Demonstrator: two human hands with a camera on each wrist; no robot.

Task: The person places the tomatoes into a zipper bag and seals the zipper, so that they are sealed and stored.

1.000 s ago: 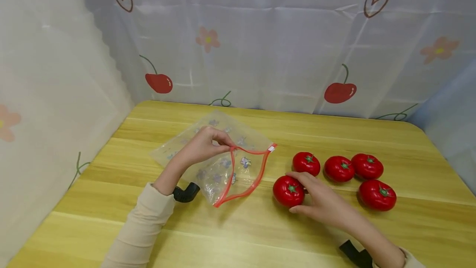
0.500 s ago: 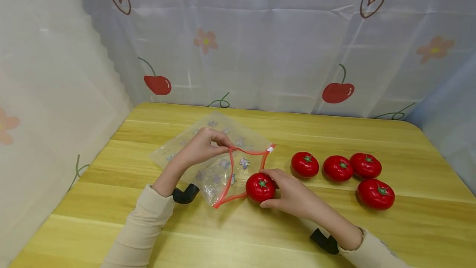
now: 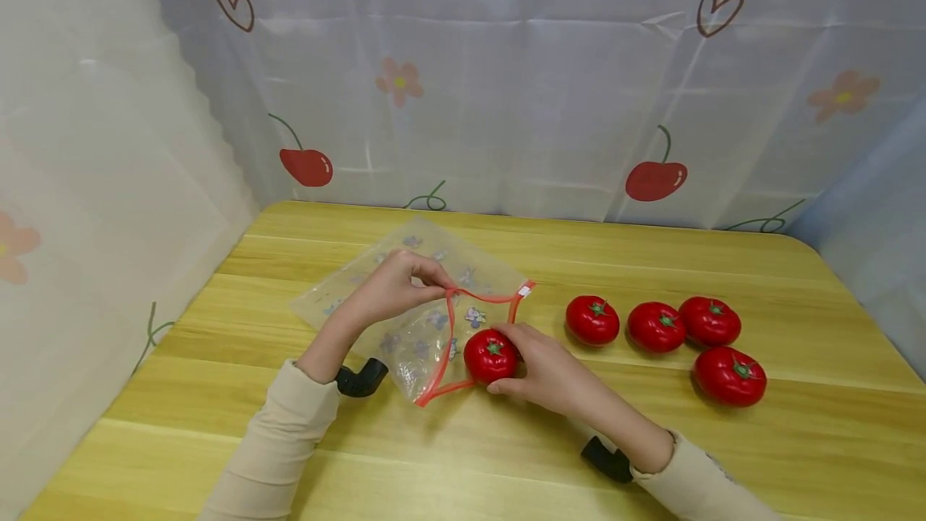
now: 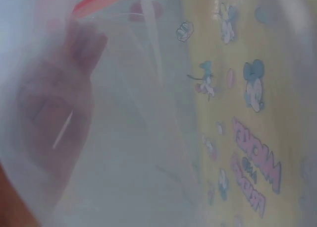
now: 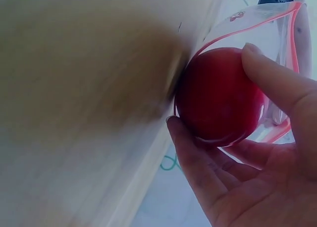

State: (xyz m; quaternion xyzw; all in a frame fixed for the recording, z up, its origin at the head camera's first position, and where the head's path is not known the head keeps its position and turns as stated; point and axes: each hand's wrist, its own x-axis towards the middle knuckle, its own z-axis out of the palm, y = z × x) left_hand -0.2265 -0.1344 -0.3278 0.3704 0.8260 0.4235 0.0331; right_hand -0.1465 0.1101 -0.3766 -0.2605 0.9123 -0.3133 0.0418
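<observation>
A clear zip bag (image 3: 423, 344) with a red-edged mouth and small cartoon prints lies on the table, its mouth facing right. My left hand (image 3: 401, 284) pinches the upper rim and holds the mouth apart; the left wrist view sees that hand (image 4: 59, 103) hazily through the plastic. In my right hand (image 3: 538, 364) is a red tomato (image 3: 490, 357) with a green stem, right at the bag's mouth and overlapping its lower rim. In the right wrist view the thumb and fingers of the right hand (image 5: 267, 152) curl round the tomato (image 5: 220, 95).
Several more tomatoes stand to the right: one (image 3: 592, 321) nearest the bag, a close pair (image 3: 656, 327) and another (image 3: 730, 376) nearer the front. The wooden table (image 3: 506, 465) ends at a printed curtain (image 3: 492, 119) behind. A white slider (image 3: 526, 289) sits at the bag's far corner.
My right hand has carried the tomato leftward from beside the other tomatoes to the bag's mouth. The left hand and the bag have stayed nearly still.
</observation>
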